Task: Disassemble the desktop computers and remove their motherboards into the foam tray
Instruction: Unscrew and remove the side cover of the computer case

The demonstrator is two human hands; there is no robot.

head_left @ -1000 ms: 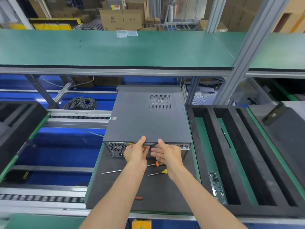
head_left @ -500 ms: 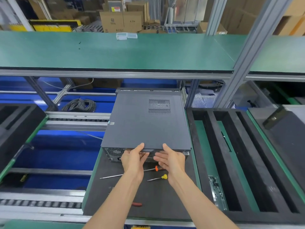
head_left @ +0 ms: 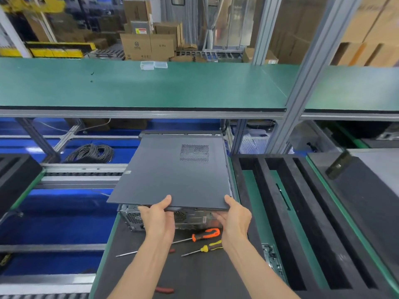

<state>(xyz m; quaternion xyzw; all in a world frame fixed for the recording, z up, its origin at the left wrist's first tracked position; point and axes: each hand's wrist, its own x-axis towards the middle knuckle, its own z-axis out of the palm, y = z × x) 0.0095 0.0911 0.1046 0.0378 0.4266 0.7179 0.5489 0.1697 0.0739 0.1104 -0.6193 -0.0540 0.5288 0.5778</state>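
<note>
Both hands, left hand [head_left: 158,219] and right hand [head_left: 236,219], pinch the near edge of the flat dark grey metal side cover [head_left: 172,175], lifted off the desktop computer case [head_left: 190,219] on the worktop [head_left: 194,275]. The motherboard is not out yet; the black foam tray [head_left: 302,212] waits just beside

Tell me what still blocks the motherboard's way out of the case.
The side panel still covers the case. Left hand and right hand grip its near edge, lifted and skewed left. The motherboard is hidden.
</note>
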